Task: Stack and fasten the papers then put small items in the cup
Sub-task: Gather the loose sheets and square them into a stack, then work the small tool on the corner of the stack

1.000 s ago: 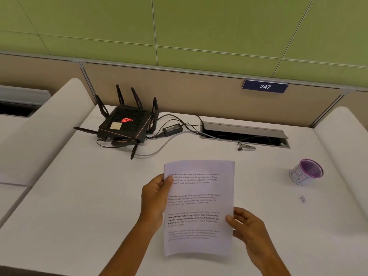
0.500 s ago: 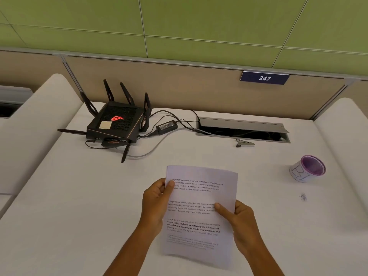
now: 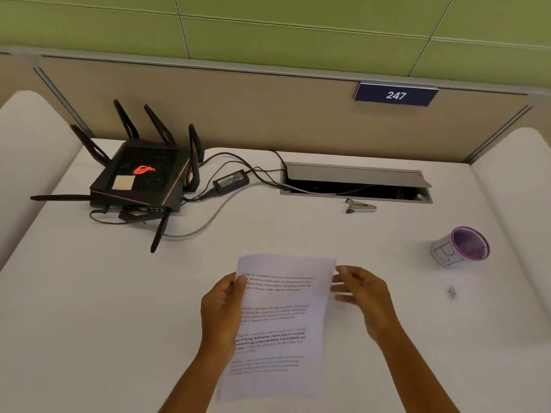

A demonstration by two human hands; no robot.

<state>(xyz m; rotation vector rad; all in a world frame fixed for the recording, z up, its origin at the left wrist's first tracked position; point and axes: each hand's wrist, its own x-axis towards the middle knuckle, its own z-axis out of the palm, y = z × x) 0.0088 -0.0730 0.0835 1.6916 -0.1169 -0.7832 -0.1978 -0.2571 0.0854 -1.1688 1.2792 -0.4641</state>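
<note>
White printed papers (image 3: 283, 326) are held above the near middle of the white desk (image 3: 89, 308). My left hand (image 3: 222, 308) grips their left edge, thumb on top. My right hand (image 3: 362, 296) is at the upper right edge with fingers spread and blurred; whether it touches the sheets is unclear. A small silver stapler (image 3: 360, 206) lies at the back, in front of the cable hatch. A white cup with a purple inside (image 3: 460, 247) lies tilted on the right. A tiny metal item (image 3: 452, 291) lies below the cup.
A black router with antennas (image 3: 143, 177), its power brick (image 3: 231, 181) and cables occupy the back left. An open cable hatch (image 3: 354, 181) is set in the desk at the back. Beige partition with sign 247 (image 3: 396, 95) closes the rear.
My right hand has left the papers' lower right part and risen to the upper right edge, fingers spread. The left hand keeps its grip. The view dipped slightly.
</note>
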